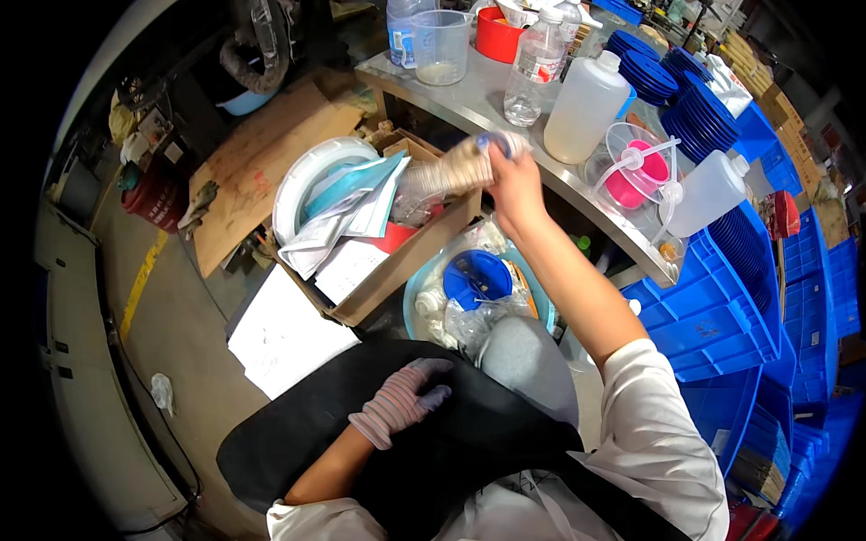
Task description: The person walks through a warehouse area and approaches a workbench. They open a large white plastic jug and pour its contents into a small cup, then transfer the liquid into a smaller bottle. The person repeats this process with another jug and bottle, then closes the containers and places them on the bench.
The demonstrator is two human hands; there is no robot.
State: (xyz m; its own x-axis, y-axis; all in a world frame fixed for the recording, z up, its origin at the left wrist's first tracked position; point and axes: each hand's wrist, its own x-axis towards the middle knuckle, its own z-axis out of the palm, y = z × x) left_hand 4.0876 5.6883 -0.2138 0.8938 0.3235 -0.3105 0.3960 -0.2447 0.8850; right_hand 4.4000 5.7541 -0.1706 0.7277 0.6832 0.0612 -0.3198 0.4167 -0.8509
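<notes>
My right hand is bare and reaches forward over the box beside the bench edge. Its fingers are closed on a ribbed beige striped work glove with a bluish patch; motion blurs it. My left hand wears a grey-and-orange striped glove with purplish fingertips. It lies over the black cloth on my lap, thumb and fingers apart, with nothing seen in it. Below the held glove stands an open cardboard box with papers, a white round tub and plastic wrapping inside.
A light-blue basin holding a blue container and plastic bags stands before my knees. The metal bench carries bottles, a clear measuring jug and blue plates. Blue crates crowd the right; white sheets lie left.
</notes>
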